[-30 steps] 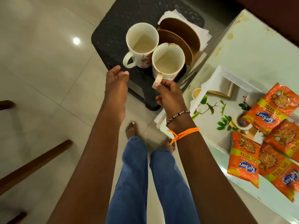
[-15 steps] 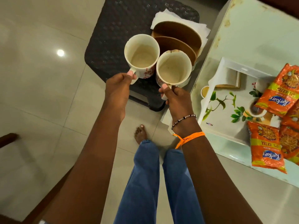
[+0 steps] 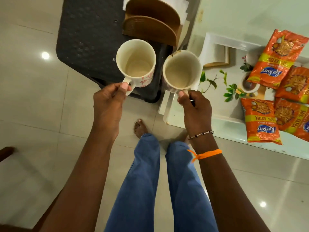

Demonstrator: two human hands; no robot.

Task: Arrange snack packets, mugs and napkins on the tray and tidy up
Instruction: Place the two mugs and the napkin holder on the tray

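Observation:
My left hand (image 3: 108,104) grips the handle of a white mug with red print (image 3: 136,62), held in the air over the black stool's edge. My right hand (image 3: 194,108) grips the handle of a second white mug (image 3: 181,71), lifted beside the first and reaching the left edge of the white flowered tray (image 3: 215,39). Both mugs are empty and upright. Folded napkins (image 3: 215,55) lie in the tray's far left corner. Several orange snack packets (image 3: 260,121) lie over the tray's right side and the glass table.
A black plastic stool (image 3: 90,41) stands ahead with a brown wooden napkin holder (image 3: 150,25) on it, white napkins behind. The glass table (image 3: 250,15) fills the right. My legs in blue jeans (image 3: 145,190) are below. Dark wooden furniture parts (image 3: 5,152) sit at the left.
My left hand closed on the first mug's handle. Both mugs have been lifted off the stool and carried toward me and to the right, near the tray.

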